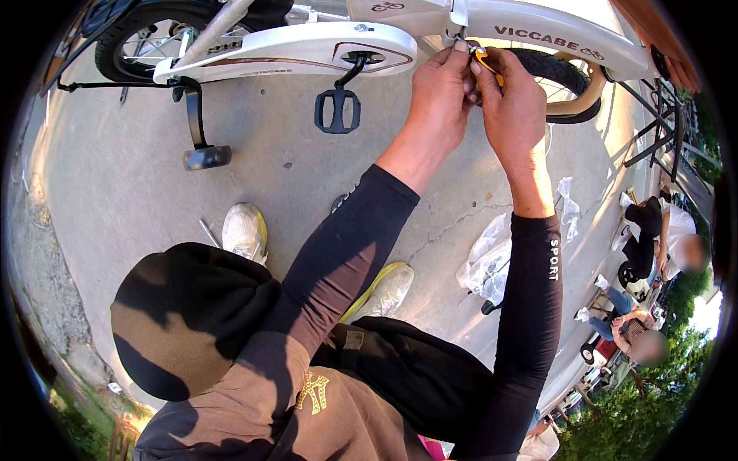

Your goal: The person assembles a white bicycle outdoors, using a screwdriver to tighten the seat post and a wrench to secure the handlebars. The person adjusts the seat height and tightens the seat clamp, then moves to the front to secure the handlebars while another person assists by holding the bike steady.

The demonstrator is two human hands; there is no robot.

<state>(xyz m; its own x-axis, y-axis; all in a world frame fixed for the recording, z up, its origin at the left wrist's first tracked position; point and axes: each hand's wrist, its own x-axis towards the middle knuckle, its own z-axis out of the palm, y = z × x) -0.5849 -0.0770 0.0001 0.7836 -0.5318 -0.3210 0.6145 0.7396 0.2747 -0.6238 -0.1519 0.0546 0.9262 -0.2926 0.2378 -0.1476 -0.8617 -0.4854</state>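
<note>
Both my hands meet at the underside of a white bicycle frame (538, 27), close to a short silver-white tube (458, 17). My left hand (440, 96) is closed, thumb and fingers pinched together near the tube's lower end; whatever is between them is hidden. Right beside it, my right hand (513, 100) is closed around a small tool with a yellow-and-black handle (484, 58). The tool's working end is too small and covered to make out. Left of my hands are the white chain guard (307, 50) and a black pedal (337, 111).
A training wheel (207, 157) hangs below the rear wheel (123, 46). The front tyre (557, 69) is just right of my hands. Clear plastic bags (486, 261) lie on the concrete near my shoes (246, 230). People (626, 326) sit at the far right.
</note>
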